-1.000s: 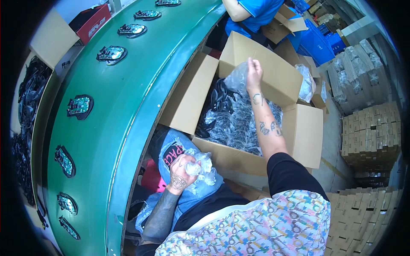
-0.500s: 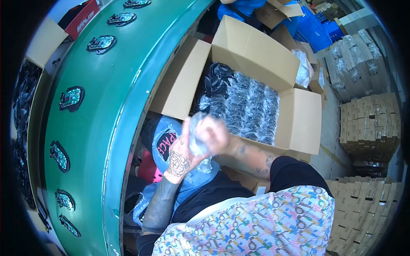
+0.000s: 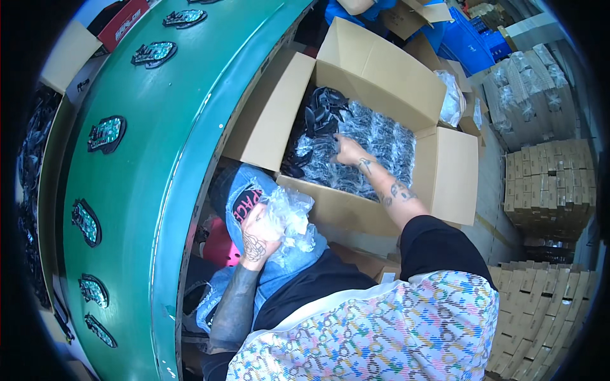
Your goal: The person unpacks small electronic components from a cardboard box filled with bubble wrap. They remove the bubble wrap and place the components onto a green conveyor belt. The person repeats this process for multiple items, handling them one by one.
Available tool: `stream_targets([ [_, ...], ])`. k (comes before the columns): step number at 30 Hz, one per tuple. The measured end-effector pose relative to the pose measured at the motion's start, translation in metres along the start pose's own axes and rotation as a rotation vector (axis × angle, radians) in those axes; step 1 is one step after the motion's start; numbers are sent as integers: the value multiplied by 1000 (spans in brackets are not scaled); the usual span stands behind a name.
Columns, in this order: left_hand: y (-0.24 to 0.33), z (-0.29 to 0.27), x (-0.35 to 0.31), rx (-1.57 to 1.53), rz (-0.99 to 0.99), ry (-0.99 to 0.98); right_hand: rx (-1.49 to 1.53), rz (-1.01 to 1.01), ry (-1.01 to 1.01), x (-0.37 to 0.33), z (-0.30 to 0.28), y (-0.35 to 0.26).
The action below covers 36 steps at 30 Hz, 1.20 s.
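My left hand (image 3: 257, 230) is closed on a crumpled clear plastic bag (image 3: 291, 217), held above my lap near the box's front edge. My right hand (image 3: 351, 152) reaches into a large open cardboard box (image 3: 362, 214). Its thumb and forefinger are apart, over the border between loose black plastic parts (image 3: 325, 105) and rows of items wrapped in clear plastic (image 3: 381, 149). The fingertips partly blend into the dark contents, and no held thing shows in them.
On my left runs a green conveyor belt (image 3: 143, 190) carrying several black parts with green circuit boards (image 3: 107, 133). A box of black parts (image 3: 41, 146) stands beyond it. Stacked cartons (image 3: 546, 184) and a blue bin (image 3: 470, 41) are at right. Another person's arm (image 3: 356, 6) shows at the top.
My right hand has left the plastic bag and moved up and right into the box. The left hand keeps the bag, slightly lower. The circuit-board parts have shifted toward the belt's far end.
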<state>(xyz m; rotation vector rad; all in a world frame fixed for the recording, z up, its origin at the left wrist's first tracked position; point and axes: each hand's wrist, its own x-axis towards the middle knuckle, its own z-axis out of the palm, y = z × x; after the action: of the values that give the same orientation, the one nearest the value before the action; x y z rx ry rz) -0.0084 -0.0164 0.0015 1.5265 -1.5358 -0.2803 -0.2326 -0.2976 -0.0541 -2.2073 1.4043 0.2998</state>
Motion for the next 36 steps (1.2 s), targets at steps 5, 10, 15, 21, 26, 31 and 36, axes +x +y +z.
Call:
stream_targets([
  [5,2,-6,0,-5,-52,-13,93,65,-93,12,18,-12],
  [10,-3,-2,-2,-36,-18,-24,447,148,105,19,54,10],
  [15,-4,-6,-2,-43,-1,4,458,525,101,17,42,-38],
  [21,-3,-2,-5,-73,-78,-121,526,525,393,32,83,-2],
  [26,-9,-4,-13,-68,-121,-114,644,466,467,38,94,-25],
  [31,-7,-1,-9,-83,-123,-139,591,426,634,46,86,-2],
  [36,-9,-1,-9,-91,-60,-13,542,239,782,40,62,-25],
])
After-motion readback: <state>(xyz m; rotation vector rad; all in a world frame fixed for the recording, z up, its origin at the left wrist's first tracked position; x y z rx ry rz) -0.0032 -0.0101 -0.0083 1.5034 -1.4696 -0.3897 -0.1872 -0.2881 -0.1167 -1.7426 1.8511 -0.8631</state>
